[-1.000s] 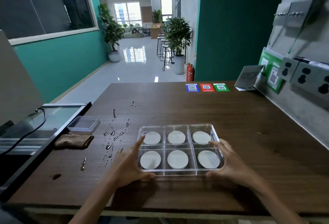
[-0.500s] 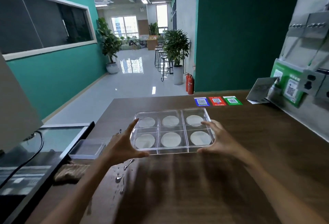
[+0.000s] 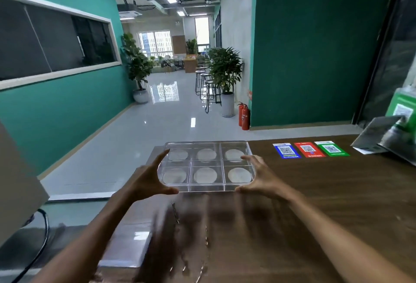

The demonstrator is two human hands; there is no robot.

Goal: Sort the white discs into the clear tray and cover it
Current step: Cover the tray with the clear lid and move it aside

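Teal walls and a glossy corridor floor are seen beyond the brown counter [image 3: 337,192]. At nine o'clock of the clear tray [image 3: 206,166] the left hand [image 3: 149,180] is clamped on its short end, thumb under the near corner, fingers spread up the side. The tray is held level above the counter's far edge, long axis running nine to three, one white disc [image 3: 205,175] in each of six cells. At three o'clock the right hand [image 3: 262,178] grips likewise. Whether a lid is on cannot be told.
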